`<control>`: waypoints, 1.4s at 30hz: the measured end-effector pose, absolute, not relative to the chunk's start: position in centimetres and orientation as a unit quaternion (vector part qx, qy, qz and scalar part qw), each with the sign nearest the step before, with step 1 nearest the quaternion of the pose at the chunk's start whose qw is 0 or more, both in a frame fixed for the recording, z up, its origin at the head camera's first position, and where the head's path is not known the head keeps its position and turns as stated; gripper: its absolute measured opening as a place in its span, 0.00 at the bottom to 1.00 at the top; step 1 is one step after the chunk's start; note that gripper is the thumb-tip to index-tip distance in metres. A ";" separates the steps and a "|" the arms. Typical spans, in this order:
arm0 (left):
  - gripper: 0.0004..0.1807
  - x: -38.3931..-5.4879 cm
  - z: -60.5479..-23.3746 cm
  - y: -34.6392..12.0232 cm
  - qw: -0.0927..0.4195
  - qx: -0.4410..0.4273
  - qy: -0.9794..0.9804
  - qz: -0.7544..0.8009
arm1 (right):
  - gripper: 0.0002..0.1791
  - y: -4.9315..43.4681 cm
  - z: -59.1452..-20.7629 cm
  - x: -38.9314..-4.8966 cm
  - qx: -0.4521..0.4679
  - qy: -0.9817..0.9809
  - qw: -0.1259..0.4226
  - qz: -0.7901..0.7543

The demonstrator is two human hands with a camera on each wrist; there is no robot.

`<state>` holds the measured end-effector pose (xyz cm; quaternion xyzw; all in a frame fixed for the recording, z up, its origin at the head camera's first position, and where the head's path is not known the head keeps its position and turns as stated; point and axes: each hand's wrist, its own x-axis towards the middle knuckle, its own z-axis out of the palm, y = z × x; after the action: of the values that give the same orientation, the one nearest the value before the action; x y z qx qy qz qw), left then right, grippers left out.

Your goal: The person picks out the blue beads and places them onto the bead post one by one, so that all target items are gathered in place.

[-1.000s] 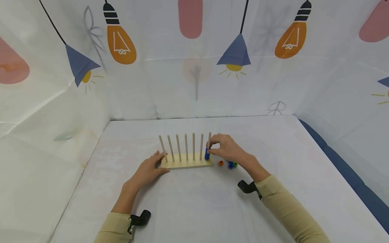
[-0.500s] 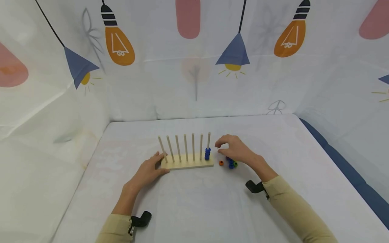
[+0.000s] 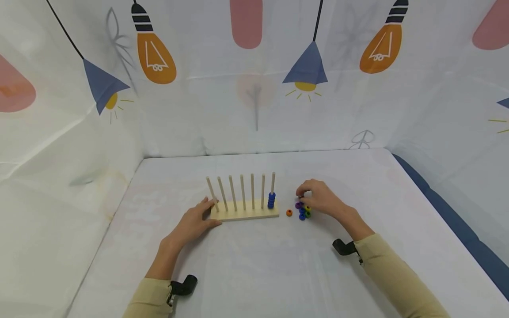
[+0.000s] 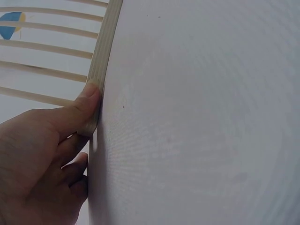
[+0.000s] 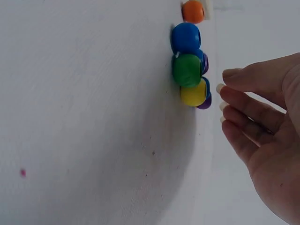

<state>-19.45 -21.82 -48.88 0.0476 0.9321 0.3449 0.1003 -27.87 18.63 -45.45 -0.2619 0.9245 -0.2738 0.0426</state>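
A wooden peg board point(image 3: 246, 214) with a row of upright pegs sits on the table. My left hand point(image 3: 195, 221) grips its left end, the thumb point(image 4: 89, 96) lying on the front edge. Several blue beads point(image 3: 271, 201) are stacked on the rightmost peg; the other pegs are bare. Over a small cluster of loose beads is my right hand point(image 3: 321, 196), fingers loosely bent. The right wrist view shows its fingertips beside the beads with nothing between them. That cluster has a blue bead point(image 5: 185, 38), a green bead point(image 5: 187, 70), a yellow bead point(image 5: 193, 93) and purple ones point(image 5: 204, 102) partly hidden.
An orange bead point(image 3: 289, 213) lies alone between the board and the cluster. The white table point(image 3: 254, 274) ends at a white curtain point(image 3: 191, 115) printed with lamps and bulbs. A dark blue edge point(image 3: 445, 221) runs along the right side.
My right hand has left the rightmost peg, leaving the blue bead stack there, and moved right to the loose beads. My left hand stays on the board.
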 end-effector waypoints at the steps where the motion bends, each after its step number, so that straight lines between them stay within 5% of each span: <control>1: 0.44 -19.5 -48.9 -21.8 0.100 0.048 0.932 0.344 | 0.07 18.8 -45.5 -27.9 -0.262 0.926 0.043 -0.271; 30: 0.43 -19.5 -48.8 -21.7 0.101 0.049 0.931 0.346 | 0.08 18.4 -45.8 -28.0 -0.254 0.944 0.085 -0.192; 42: 0.43 -19.6 -49.1 -21.8 0.101 0.047 0.932 0.344 | 0.09 18.5 -43.8 -27.6 -0.280 0.935 0.032 -0.218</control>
<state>-19.58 -21.78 -49.05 0.0474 0.9324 0.3437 0.1014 -27.60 18.47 -43.84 -0.2797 0.9345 -0.2176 0.0325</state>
